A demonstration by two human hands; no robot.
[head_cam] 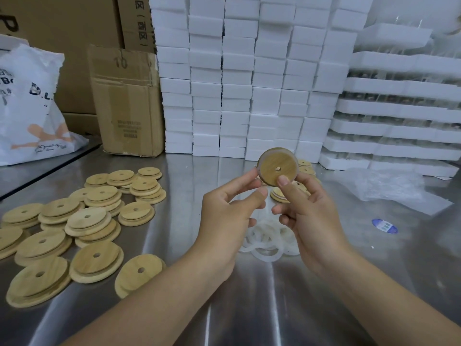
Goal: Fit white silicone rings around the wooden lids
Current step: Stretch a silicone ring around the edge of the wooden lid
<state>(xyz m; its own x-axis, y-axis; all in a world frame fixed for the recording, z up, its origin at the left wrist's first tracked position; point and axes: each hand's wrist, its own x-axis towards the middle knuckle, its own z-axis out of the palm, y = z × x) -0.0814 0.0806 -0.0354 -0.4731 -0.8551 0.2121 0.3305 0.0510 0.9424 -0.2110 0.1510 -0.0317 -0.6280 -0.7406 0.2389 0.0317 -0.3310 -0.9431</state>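
1. While it is held up above the steel worktop, the wooden lid is pinched at its left edge by the left hand.
2. Gripping it too, the right hand has its thumb on the face.
3. Beneath them white silicone rings lie heaped; bare lids lie to the left.

White foam blocks, cardboard box, printed bag, perhaps a blue sticker

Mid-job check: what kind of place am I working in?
Likely a packing or assembly workshop: foam boxes stacked along the back, cardboard cartons, and wooden lids and silicone rings loose on a steel table.
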